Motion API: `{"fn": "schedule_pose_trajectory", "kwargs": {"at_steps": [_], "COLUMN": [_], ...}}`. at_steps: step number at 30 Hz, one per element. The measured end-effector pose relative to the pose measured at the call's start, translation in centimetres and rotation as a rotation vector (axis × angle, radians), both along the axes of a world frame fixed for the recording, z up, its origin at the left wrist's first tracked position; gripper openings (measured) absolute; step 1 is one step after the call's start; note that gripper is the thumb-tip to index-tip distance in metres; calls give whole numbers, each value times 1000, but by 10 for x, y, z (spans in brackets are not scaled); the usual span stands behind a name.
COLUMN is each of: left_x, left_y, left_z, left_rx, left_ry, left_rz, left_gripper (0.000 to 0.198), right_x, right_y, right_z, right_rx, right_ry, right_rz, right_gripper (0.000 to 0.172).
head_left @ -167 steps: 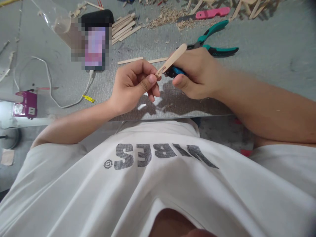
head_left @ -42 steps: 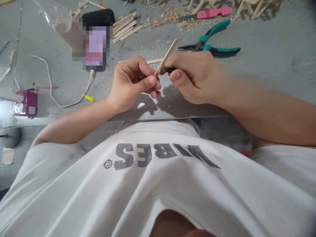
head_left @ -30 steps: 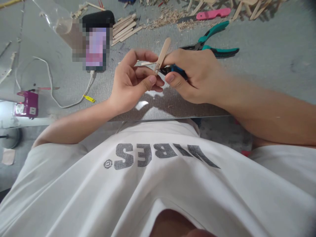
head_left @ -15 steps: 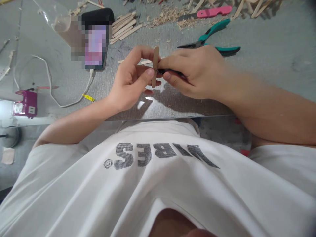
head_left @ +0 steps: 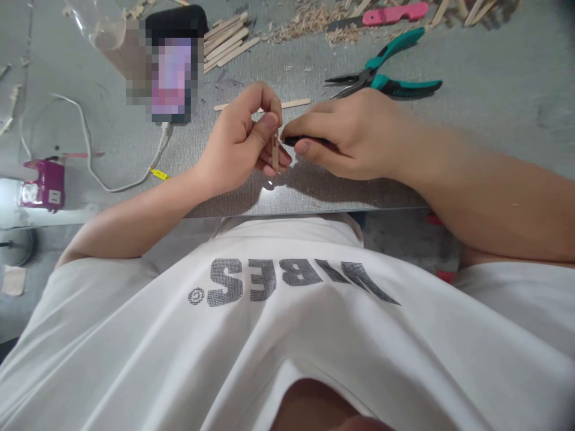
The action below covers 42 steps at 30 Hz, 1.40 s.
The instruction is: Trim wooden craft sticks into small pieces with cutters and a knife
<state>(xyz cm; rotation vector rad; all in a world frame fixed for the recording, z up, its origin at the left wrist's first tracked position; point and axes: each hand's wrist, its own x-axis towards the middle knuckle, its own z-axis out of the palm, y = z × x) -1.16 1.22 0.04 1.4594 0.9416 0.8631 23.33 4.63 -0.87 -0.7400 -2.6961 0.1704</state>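
Note:
My left hand (head_left: 245,140) pinches a wooden craft stick (head_left: 275,152) between thumb and fingers; the stick points down towards the table edge, with a dark notch or slot near its upper part. Close to its right side is the dark tip of a slim black tool (head_left: 294,140). My right hand (head_left: 348,134) is closed around this tool and hides most of it, so its kind cannot be made out. Another craft stick (head_left: 296,103) lies flat on the table behind my left hand. Teal-handled long-nose pliers (head_left: 371,75) rest with spread handles just beyond my right hand.
At the back lie a pink-handled knife (head_left: 395,13), wood shavings (head_left: 305,25) and a pile of craft sticks (head_left: 227,39). A phone (head_left: 173,78) with a white cable (head_left: 92,149) sits left, near a clear cup (head_left: 101,27) and a purple adapter (head_left: 42,185). The table edge is close to my body.
My left hand has turned the stick: its rounded end stood up past the fingers before, and now it hangs lower below the thumb. The tool tip has moved slightly away from the stick.

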Motion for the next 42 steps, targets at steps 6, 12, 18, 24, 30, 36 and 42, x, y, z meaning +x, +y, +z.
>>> {"fn": "schedule_pose_trajectory", "kwargs": {"at_steps": [6,12,18,24,30,36,42], "left_x": [-1,-1,-1,1,3,3,4], "left_y": [3,4,2,1,0,-2,-3], "left_z": [-8,-12,-11,-12,-14,-14,-10], "left_rx": [54,26,9,-12,-17,-14,11], "left_ry": [-49,-42,-88,-102,-111,-32,-84], "left_rz": [-38,-26,-70,-82,-101,-94,-106], "left_gripper": [38,48,49,54,54,50,56], "right_x": [1,1,0,-1,-1,-2,-1], "right_y": [7,5,2,7,2,-4,-3], "right_z": [-5,0,-3,-8,-5,2,5], "right_rx": [-46,-19,-73,-66,-88,-166,-157], "right_ry": [107,87,108,161,117,18,70], "right_rz": [32,104,116,147,173,190,218], "right_gripper": [83,79,78,84,79,81,78]}}
